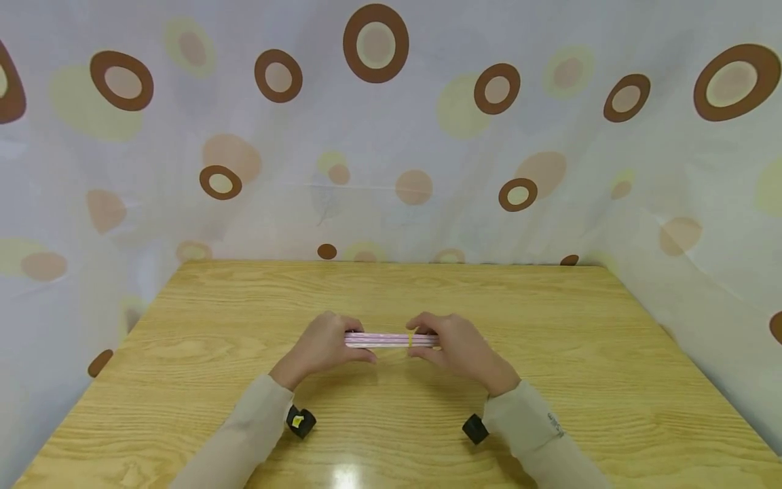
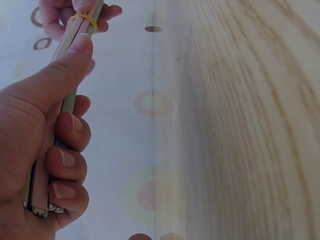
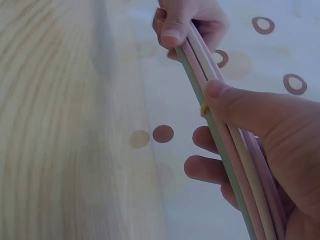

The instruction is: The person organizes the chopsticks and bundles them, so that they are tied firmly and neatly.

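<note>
Left hand [image 1: 322,346]: it grips the left end of a bundle of thin sticks [image 1: 391,339]. The left wrist view shows the thumb pressed along the top of the sticks and the other fingers [image 2: 70,165] curled round them from below.
Left sleeve [image 1: 244,435]: beige, running down to the near edge of the desk, with a small black wrist camera [image 1: 301,421] just beside the cuff.
Bundle of thin sticks: pink, pale cream and greenish sticks lying side by side, held level above the middle of the desk [image 1: 183,339] and spanning the gap between the two hands. Both ends are hidden inside the hands in the head view.
Rubber band [image 1: 412,337]: yellow, wrapped round the bundle close to the right hand; in the right wrist view only a small part of it shows beside the thumb.
Right hand [image 1: 459,346]: it holds the right end of the bundle. The right wrist view shows the thumb laid on top of the sticks next to the band, and the fingers [image 3: 210,170] curled underneath.
Right sleeve [image 1: 537,435]: beige, with another black wrist camera [image 1: 474,428] at the cuff.
Desk: light wood with a plain grain, a bright glare spot at its near edge.
Curtain [image 1: 391,136]: pale cloth with brown rings and faded yellow and peach spots, hanging behind and to both sides of the desk.
</note>
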Demonstrator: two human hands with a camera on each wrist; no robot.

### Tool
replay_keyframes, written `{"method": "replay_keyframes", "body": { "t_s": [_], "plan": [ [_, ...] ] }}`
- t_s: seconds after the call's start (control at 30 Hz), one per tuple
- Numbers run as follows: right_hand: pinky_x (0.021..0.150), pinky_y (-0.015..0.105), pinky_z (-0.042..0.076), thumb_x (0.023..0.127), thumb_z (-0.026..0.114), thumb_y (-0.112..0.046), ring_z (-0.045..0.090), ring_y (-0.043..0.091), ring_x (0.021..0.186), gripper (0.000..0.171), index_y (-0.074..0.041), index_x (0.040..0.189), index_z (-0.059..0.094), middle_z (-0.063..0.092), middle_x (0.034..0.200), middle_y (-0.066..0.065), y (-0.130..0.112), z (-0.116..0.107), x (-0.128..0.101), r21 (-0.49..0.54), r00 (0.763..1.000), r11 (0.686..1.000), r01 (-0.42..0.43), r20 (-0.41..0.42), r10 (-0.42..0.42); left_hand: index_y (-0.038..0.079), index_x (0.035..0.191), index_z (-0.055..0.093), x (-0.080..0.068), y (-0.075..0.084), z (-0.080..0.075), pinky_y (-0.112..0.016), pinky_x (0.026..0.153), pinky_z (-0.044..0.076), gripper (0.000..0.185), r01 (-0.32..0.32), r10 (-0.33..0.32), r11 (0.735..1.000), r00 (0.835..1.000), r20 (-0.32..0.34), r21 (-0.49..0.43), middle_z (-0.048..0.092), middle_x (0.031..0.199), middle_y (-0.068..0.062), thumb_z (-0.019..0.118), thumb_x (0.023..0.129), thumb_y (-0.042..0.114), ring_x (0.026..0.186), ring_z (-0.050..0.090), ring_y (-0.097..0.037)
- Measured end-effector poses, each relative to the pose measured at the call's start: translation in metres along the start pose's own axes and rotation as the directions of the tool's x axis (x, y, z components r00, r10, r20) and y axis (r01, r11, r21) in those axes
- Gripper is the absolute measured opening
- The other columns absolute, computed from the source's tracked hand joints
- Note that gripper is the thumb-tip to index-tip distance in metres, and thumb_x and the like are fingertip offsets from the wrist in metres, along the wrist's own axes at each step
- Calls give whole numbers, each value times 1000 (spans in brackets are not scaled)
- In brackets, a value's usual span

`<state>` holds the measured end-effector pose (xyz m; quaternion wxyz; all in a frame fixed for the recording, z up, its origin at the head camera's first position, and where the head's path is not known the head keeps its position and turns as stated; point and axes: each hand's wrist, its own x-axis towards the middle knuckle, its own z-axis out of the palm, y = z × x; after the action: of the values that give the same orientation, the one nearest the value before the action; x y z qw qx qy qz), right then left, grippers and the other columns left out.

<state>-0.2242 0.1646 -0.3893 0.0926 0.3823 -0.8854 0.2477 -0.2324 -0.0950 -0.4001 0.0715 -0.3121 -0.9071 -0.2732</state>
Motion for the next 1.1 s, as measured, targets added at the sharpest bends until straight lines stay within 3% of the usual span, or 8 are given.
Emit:
{"method": "replay_keyframes", "body": {
  "t_s": [0.2, 0.4, 0.6, 0.83, 1.1],
  "plan": [
    [70, 24, 54, 86, 73, -20, 66, 6, 75, 16, -13, 98, 66, 70, 87, -2, 6, -8, -2, 68, 1000, 997, 23, -17, -22, 13, 77, 70, 1, -2, -1, -18, 52, 37, 33, 1, -1, 1000, 1000, -22, 24, 65, 67, 7, 85, 68, 42, 54, 45, 0],
    [67, 23, 53, 85, 74, -19, 66, 6, 73, 17, -10, 99, 70, 71, 88, 0, 3, -4, 0, 13, 996, 997, 73, -59, -72, 13, 75, 70, 2, -1, 0, -18, 51, 37, 32, -21, 21, 1000, 999, -46, 2, 64, 66, 8, 85, 68, 40, 54, 44, 0],
    [63, 22, 52, 80, 78, -17, 66, 7, 68, 21, -6, 96, 70, 72, 84, 3, -4, 7, 3, -52, 982, 990, 130, -133, -136, 11, 76, 70, 0, 3, 1, -18, 51, 38, 31, -1, 0, 999, 1000, -19, -41, 64, 67, 6, 85, 68, 37, 54, 45, -1],
    [55, 15, 41, 83, 76, -17, 45, -1, 57, 21, -6, 100, 70, 71, 83, 2, -13, 14, 8, -13, 994, 995, 98, -45, -98, 10, 77, 71, 0, 7, 4, -17, 52, 39, 34, -30, 30, 999, 999, 13, -24, 66, 68, 5, 83, 69, 41, 55, 45, 0],
    [69, 23, 53, 82, 77, -22, 67, 11, 77, 34, -6, 110, 66, 72, 97, 5, -6, 3, 2, -20, 999, 999, 34, -13, -35, 12, 77, 70, 0, 3, 3, -18, 53, 39, 31, 20, -20, 999, 1000, 10, -29, 65, 69, 7, 85, 69, 38, 56, 47, -1]
  ]
}}
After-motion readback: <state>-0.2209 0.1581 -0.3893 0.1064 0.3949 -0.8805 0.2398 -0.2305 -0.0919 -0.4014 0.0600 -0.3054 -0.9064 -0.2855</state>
